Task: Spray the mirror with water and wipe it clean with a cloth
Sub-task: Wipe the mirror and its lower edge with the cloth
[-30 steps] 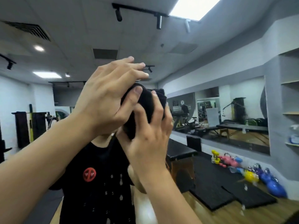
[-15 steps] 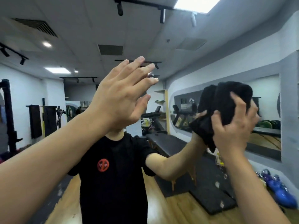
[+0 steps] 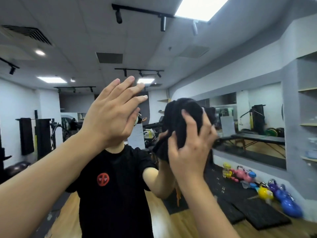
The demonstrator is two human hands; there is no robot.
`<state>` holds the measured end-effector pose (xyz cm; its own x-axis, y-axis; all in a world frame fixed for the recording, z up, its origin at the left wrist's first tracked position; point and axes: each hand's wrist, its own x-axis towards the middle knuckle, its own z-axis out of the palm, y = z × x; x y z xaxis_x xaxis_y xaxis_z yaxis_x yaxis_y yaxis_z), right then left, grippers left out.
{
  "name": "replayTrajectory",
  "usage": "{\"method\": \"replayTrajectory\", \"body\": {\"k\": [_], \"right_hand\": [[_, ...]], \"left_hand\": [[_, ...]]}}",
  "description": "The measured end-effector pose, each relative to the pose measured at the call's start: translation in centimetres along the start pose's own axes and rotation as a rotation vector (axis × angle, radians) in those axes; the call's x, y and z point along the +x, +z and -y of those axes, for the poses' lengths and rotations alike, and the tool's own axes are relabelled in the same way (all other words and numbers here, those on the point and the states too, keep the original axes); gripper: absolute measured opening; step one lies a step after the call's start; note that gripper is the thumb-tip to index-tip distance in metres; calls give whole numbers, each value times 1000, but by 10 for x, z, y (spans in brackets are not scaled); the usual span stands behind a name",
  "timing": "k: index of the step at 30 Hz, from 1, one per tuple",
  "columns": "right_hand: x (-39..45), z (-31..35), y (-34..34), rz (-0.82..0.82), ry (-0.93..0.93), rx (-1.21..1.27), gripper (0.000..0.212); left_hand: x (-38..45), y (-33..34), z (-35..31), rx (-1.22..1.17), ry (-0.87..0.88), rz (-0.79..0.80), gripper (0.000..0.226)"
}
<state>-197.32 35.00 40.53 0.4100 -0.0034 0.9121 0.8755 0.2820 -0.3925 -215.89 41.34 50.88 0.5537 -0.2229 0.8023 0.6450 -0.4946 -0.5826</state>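
Two hands raised before the mirror (image 3: 51,117), which reflects my black shirt and the gym behind. My right hand (image 3: 190,152) presses a bunched black cloth (image 3: 181,124) to the glass, fingers curled over it. My left hand (image 3: 113,114) is flat, fingers straight and together, holding nothing.

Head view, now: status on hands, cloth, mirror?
Left hand open, flat at mirror. Right hand grips black cloth against glass. Nothing in the way.
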Motion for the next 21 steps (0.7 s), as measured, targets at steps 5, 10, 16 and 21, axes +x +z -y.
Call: {"method": "replayTrajectory", "body": {"k": [5,10,16,21], "right_hand": [[-54,58,24,108,-217,22,68],[-45,34,18,90,-308,21,63],[-19,-37,-4,84,-403,-36,61],[23,-125,-39,35,-330,-60,59]], "left_hand": [[0,-2,3,-45,2,-4,47],[1,-3,-4,-48,-16,-34,42],[15,-3,-36,31,-92,-43,42],[51,28,-91,-5,-23,-10,40]]}}
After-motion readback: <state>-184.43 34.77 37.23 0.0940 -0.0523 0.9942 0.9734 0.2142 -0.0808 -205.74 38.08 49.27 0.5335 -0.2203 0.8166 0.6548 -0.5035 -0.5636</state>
